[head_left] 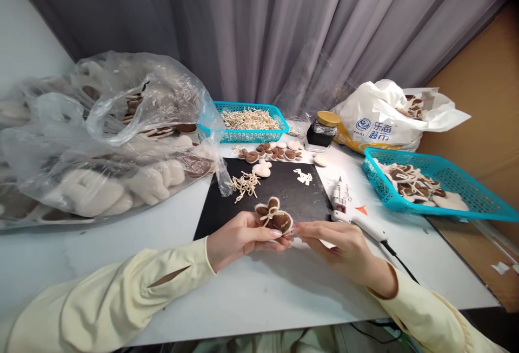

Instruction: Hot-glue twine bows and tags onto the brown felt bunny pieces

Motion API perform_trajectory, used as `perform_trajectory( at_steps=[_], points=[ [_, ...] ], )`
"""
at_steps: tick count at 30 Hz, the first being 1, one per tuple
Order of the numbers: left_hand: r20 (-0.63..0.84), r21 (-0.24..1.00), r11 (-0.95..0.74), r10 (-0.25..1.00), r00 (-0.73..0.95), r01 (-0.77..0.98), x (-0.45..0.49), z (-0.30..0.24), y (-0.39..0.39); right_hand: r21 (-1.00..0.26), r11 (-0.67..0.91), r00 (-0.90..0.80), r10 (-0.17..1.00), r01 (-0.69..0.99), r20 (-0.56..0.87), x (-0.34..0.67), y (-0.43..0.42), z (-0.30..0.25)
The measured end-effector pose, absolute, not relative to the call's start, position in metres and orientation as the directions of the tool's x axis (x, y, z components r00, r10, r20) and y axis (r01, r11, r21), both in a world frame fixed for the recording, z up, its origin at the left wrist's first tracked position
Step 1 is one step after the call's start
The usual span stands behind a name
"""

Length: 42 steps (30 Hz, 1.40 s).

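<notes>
One piece in work: both hands, left hand (239, 237) and right hand (338, 245), pinch the plush piece (273, 217), bow already on.
Finished: several pieces in the right basket (478, 204).
Left: bows (244, 184) on the black mat (300, 196).

2 long pale-yellow sleeves (121, 293), snug cuffs, bare hands (243, 237)
</notes>
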<state>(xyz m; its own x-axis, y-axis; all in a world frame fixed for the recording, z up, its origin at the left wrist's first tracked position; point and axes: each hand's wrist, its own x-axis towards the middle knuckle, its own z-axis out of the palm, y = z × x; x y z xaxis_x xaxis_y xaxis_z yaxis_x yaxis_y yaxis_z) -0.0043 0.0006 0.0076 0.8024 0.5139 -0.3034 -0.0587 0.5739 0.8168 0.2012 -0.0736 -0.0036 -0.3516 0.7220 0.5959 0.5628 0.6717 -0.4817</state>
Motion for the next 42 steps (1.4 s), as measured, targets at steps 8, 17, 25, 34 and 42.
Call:
perform_trajectory(
  at_steps=[8,17,25,34,42],
  points=[
    [-0.311,0.845,0.535,0.516,0.799,-0.016,-0.006,0.002,0.003,-0.964,-0.040,-0.204,0.974,0.261,-0.096,0.197,-0.065,0.006],
    [-0.321,0.857,0.514,0.481,0.816,0.034,-0.005,0.004,0.005,-0.959,-0.050,-0.256,0.959,0.280,-0.125,0.205,-0.065,0.014],
    [-0.365,0.853,0.515,0.476,0.801,0.083,0.000,0.004,0.005,-0.879,0.320,-0.329,0.922,0.354,0.204,0.205,-0.066,0.022],
    [-0.408,0.864,0.472,0.453,0.792,0.175,0.001,0.009,0.004,-0.836,0.371,-0.318,0.914,0.404,0.252,0.202,-0.062,0.016],
    [-0.406,0.867,0.467,0.455,0.792,0.176,0.003,0.010,0.003,-0.793,0.394,-0.284,0.915,0.465,0.288,0.198,-0.062,0.011]
  ],
)
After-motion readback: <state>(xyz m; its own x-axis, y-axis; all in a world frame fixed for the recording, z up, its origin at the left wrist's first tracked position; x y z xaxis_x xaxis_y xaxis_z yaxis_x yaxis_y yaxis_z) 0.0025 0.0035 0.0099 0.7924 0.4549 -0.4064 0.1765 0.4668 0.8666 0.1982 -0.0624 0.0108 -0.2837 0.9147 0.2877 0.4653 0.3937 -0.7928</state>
